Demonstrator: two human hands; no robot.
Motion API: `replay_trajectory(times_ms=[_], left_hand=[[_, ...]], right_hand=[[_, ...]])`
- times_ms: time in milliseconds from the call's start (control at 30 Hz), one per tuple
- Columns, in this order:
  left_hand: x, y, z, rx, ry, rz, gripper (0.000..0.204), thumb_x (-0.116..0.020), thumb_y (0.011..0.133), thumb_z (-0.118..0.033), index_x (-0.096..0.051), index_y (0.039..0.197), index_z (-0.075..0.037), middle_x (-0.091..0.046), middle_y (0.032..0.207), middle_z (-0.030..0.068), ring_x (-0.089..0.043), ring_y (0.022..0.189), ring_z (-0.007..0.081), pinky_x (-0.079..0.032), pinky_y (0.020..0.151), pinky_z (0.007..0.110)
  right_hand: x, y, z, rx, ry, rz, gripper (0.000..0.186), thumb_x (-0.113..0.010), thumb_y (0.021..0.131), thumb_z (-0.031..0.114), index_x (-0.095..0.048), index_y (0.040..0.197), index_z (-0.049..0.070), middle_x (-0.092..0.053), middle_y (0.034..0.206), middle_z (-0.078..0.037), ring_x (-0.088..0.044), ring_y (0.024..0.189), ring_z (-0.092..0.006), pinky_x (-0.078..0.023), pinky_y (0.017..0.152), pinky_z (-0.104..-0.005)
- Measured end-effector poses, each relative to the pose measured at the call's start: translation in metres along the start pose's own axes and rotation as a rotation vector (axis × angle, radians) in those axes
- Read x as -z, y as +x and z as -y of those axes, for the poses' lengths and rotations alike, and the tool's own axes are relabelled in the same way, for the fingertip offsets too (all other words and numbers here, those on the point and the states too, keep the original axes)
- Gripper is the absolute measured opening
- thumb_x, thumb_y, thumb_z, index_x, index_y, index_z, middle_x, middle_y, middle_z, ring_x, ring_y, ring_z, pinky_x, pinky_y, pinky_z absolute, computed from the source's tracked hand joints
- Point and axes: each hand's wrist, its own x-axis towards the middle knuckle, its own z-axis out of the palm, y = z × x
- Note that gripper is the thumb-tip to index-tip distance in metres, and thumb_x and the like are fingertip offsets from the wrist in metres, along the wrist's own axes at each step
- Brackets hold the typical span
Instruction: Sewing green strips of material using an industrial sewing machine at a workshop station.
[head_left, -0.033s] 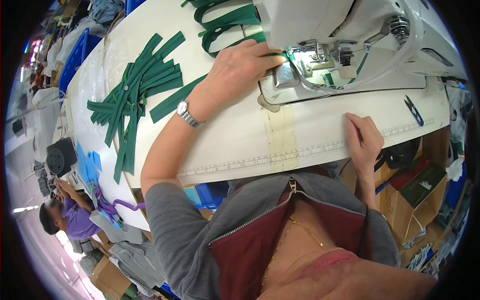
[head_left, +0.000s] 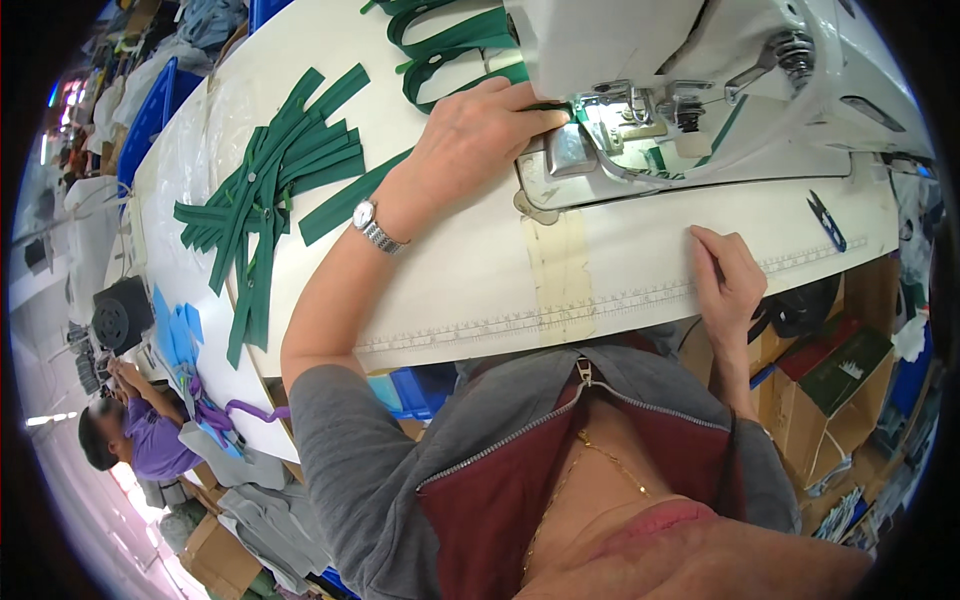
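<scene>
Two bare hands work at a pale sewing table (head_left: 480, 270) that fills the middle of the frame. The left hand (head_left: 475, 135), upper centre, lies palm down with its fingers close together and stretched toward the needle area of a white sewing machine (head_left: 700, 80) at the upper right. The fingertips press a green fabric strip (head_left: 545, 105) flat against the metal plate, seemingly to steady it under the foot. Its forearm runs diagonally from the lower centre, with a silver wristwatch (head_left: 372, 225) on the wrist. The right hand (head_left: 728, 280), at right centre, rests on the table's near edge beside a printed ruler strip (head_left: 600, 302), fingers curled loosely and holding nothing, as if bracing. A loose heap of green strips (head_left: 270, 180) lies at the upper left, within reach. Small blue-handled snips (head_left: 827, 220) sit at the far right of the table.
</scene>
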Motion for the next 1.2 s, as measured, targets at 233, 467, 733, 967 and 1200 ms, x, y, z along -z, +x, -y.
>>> replay_trajectory(times_ms=[233, 467, 733, 967, 1200], left_hand=[[0.013, -0.008, 0.004, 0.082, 0.084, -0.011, 0.032, -0.059, 0.071, -0.001, -0.066, 0.099, -0.013, -0.059, 0.108, 0.0009, -0.058, 0.082, 0.0209, -0.049, 0.064, 0.032], [0.039, -0.039, 0.003, 0.273, 0.035, -0.026, 0.040, -0.061, 0.069, 0.000, -0.063, 0.107, -0.014, -0.056, 0.117, 0.0038, -0.061, 0.080, 0.0221, -0.050, 0.067, 0.032], [0.045, -0.047, 0.020, 0.454, -0.604, -0.009, 0.041, -0.063, 0.073, 0.003, -0.061, 0.112, -0.011, -0.053, 0.124, 0.0014, -0.056, 0.079, 0.0111, -0.049, 0.070, 0.026], [0.028, -0.019, -0.011, 0.710, -1.757, -0.517, 0.030, -0.059, 0.081, 0.003, -0.058, 0.110, -0.004, -0.060, 0.110, 0.0098, -0.060, 0.093, 0.0188, -0.051, 0.077, 0.029], [0.019, -0.024, -0.002, 0.532, -1.855, -0.707, 0.027, -0.052, 0.083, 0.008, -0.055, 0.107, -0.002, -0.057, 0.114, 0.0125, -0.056, 0.101, 0.0230, -0.049, 0.087, 0.033]], right_hand=[[0.000, 0.000, 0.001, -0.024, 0.022, -0.005, 0.014, -0.062, 0.076, -0.003, -0.065, 0.089, 0.000, -0.052, 0.063, -0.008, -0.048, 0.050, -0.0147, -0.036, 0.046, -0.0242], [0.003, -0.002, 0.003, -0.095, 0.074, -0.010, 0.013, -0.061, 0.079, 0.000, -0.064, 0.091, 0.000, -0.057, 0.070, -0.009, -0.051, 0.058, -0.0148, -0.040, 0.053, -0.0232], [-0.010, 0.005, 0.024, -0.077, 0.288, 0.032, 0.015, -0.062, 0.079, 0.002, -0.064, 0.094, -0.001, -0.061, 0.082, -0.008, -0.054, 0.065, -0.0120, -0.042, 0.056, -0.0215], [-0.075, 0.035, 0.086, -0.108, 0.651, 0.354, 0.033, -0.066, 0.079, 0.019, -0.060, 0.102, -0.002, -0.063, 0.086, -0.011, -0.057, 0.068, -0.0138, -0.047, 0.062, -0.0252], [-0.077, 0.020, 0.072, -0.331, 0.795, 0.485, 0.024, -0.059, 0.083, 0.015, -0.057, 0.100, -0.003, -0.062, 0.077, -0.006, -0.055, 0.064, -0.0094, -0.045, 0.061, -0.0222]])
